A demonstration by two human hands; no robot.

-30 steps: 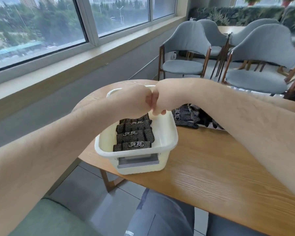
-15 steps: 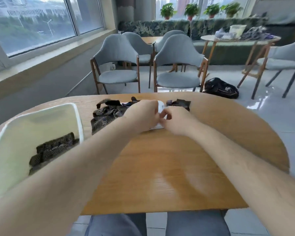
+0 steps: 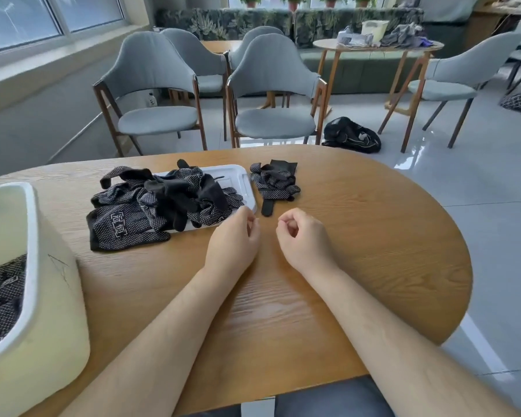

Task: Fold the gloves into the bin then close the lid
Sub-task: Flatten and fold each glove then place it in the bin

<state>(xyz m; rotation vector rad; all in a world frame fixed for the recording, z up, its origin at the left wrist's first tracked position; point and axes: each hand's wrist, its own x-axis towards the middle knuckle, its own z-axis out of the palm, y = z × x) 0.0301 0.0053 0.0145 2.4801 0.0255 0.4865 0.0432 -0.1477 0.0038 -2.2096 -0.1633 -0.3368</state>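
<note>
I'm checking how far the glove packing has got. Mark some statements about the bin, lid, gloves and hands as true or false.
1. The lid is on the bin. False: it lies on the table, under a glove pile.
2. The bin holds folded gloves. True.
3. The right hand holds a glove. False: it holds nothing.
4. Some loose gloves lie right of the lid, off it. True.

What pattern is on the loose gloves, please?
The gloves are black with white dots; head view.
</note>
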